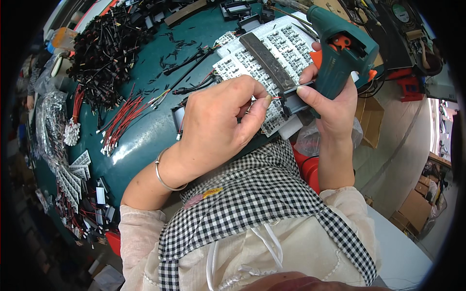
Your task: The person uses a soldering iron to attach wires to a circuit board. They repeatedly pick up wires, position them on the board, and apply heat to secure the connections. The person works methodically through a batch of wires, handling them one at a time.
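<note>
My left hand [218, 116] is closed in a pinch around a thin red wire [276, 98]. That wire runs to a small black plastic housing [292, 101], pressed under the thumb of my right hand [335, 104]. The same right hand also grips a dark green glue gun [335, 72] with an orange trigger [316, 59], its body pointing up and away. Behind the housing lie white circuit board panels [291, 41] covered in small parts, with a dark flat bar [266, 60] across them. The fingertips of my left hand partly hide the wire.
On the green table [145, 123] at left are a large heap of black cables [104, 53] and bundles of red wires [121, 121] with white connectors. More board strips [70, 186] lie at the near left edge. A cardboard box [370, 119] stands on the floor at right.
</note>
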`<state>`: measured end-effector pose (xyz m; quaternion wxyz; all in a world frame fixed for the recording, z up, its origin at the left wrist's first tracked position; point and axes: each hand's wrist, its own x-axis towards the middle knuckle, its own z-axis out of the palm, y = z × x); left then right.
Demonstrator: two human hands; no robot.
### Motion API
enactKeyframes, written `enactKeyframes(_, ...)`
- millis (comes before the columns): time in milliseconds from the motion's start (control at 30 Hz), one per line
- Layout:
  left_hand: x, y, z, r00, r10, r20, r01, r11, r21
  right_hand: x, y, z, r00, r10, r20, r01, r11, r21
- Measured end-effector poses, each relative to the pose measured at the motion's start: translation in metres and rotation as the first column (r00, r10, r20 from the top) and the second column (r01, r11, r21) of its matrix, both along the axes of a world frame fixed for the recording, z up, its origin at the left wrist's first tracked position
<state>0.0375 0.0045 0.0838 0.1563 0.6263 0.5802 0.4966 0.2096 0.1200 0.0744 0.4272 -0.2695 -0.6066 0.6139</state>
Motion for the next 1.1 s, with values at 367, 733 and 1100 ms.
enactKeyframes(367, -0.001, -0.001, -0.001, 0.997, 0.019, -0.075, -0.017, 1.000, 0.021, 0.002, 0.001, -0.002, 1.000, 0.029, -0.007, -0.028, 0.998, 0.049)
enactKeyframes(733, 0.004, 0.002, -0.007, 0.995, -0.097, 0.019, 0.097, 0.995, 0.016, 0.002, -0.004, 0.000, 1.000, -0.003, 0.009, 0.003, 1.000, -0.001)
enactKeyframes(1100, 0.019, 0.001, -0.016, 0.968, -0.151, 0.202, 0.162, 0.986, -0.037, 0.001, -0.013, -0.004, 0.994, 0.089, 0.061, -0.092, 0.995, 0.040)
